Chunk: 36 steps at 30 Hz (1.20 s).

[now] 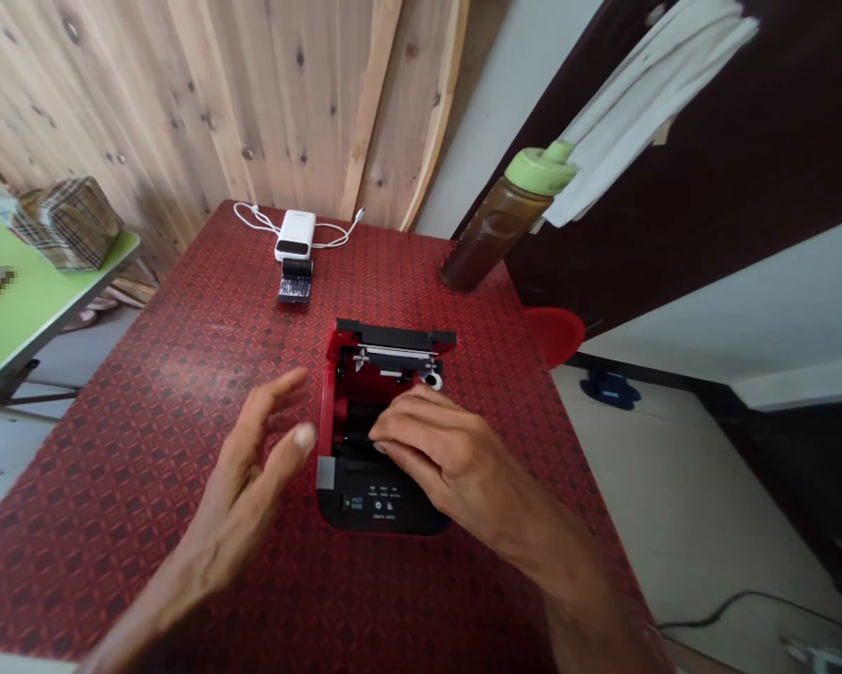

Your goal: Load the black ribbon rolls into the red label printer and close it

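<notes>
Homelike room with plank wall [266,84], blue slippers [609,388], patterned table [174,384].

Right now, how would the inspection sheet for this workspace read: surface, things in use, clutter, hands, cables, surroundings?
Surface: red patterned table.
Things in use: red-and-black machine, lid raised.
Clutter: white box, dark strip in front, bottle with green cap.
Hands: left hand open beside the machine, apparently clear; right hand reaching inside, any held item hidden.
Cables: white cord beside the box; dark cable on the floor.
Surroundings: wooden wall, green table with checked bag.
</notes>
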{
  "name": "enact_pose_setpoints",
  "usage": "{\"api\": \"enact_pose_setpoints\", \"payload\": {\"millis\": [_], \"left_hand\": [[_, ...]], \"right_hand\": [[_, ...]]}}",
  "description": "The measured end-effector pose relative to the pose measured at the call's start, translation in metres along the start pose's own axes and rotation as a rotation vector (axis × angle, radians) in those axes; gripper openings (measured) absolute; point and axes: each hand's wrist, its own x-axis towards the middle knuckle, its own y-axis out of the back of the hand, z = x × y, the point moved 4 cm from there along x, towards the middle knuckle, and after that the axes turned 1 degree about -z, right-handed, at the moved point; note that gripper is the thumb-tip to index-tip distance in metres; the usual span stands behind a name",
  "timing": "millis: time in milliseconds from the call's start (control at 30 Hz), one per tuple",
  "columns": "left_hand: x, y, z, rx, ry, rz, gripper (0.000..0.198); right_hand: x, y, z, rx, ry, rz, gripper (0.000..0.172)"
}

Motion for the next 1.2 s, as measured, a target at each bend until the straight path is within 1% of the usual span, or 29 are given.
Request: {"api": "enact_pose_setpoints", "payload": {"millis": [67,133,200,267,333,400,467,500,567,600,633,667,733,800,867,1033,1133,1200], "left_hand": [[0.027,0.000,0.020,0.026,-0.156,0.033,0.059],[0.053,-0.005,0.035,0.043,-0.265,0.041,0.057],[0.071,-0.013,0.043,0.061,-0.300,0.019,0.046],[0.077,-0.020,0.044,0.042,-0.299,-0.007,0.041],[0.071,-0.023,0.042,-0.001,-0.287,-0.021,0.036],[0.058,-0.024,0.037,-0.029,-0.270,-0.020,0.028],[0.042,-0.024,0.028,-0.054,-0.217,-0.009,0.019],[0.035,-0.024,0.022,-0.085,-0.159,-0.005,0.022],[0.021,-0.025,0.007,-0.171,-0.003,0.008,0.054],[0.015,-0.026,0.000,-0.207,0.074,0.019,0.067],[0.009,-0.027,-0.007,-0.240,0.141,0.022,0.075],[0.005,-0.029,-0.013,-0.273,0.194,0.013,0.079],[-0.001,-0.033,-0.020,-0.335,0.256,-0.030,0.079],[-0.003,-0.036,-0.022,-0.382,0.265,-0.073,0.075],[-0.004,-0.037,-0.021,-0.404,0.260,-0.091,0.072],[-0.001,-0.034,-0.018,-0.384,0.248,-0.098,0.068],[0.000,-0.033,-0.019,-0.351,0.235,-0.092,0.070],[-0.001,-0.032,-0.022,-0.336,0.242,-0.084,0.073]], "right_hand": [[-0.006,0.005,-0.010,-0.050,0.032,0.100,0.021],[-0.014,0.007,-0.020,-0.120,0.045,0.182,0.021],[-0.024,0.007,-0.029,-0.198,0.046,0.240,0.024],[-0.033,0.003,-0.035,-0.281,0.054,0.283,0.027],[-0.042,-0.002,-0.040,-0.372,0.075,0.309,0.030],[-0.049,-0.008,-0.042,-0.446,0.087,0.338,0.031],[-0.052,-0.012,-0.042,-0.502,0.070,0.379,0.030],[-0.052,-0.013,-0.041,-0.518,0.054,0.401,0.027],[-0.051,-0.015,-0.039,-0.516,0.025,0.421,0.021],[-0.050,-0.016,-0.038,-0.494,0.021,0.416,0.019],[-0.049,-0.018,-0.037,-0.463,0.021,0.401,0.017],[-0.048,-0.019,-0.035,-0.430,0.021,0.383,0.016],[-0.048,-0.021,-0.033,-0.385,0.016,0.357,0.017],[-0.049,-0.022,-0.033,-0.367,-0.002,0.352,0.018],[-0.051,-0.023,-0.033,-0.355,-0.018,0.341,0.017],[-0.052,-0.027,-0.033,-0.333,-0.056,0.343,0.018],[-0.051,-0.028,-0.032,-0.312,-0.067,0.353,0.019],[-0.053,-0.027,-0.032,-0.267,-0.071,0.374,0.023]]}}
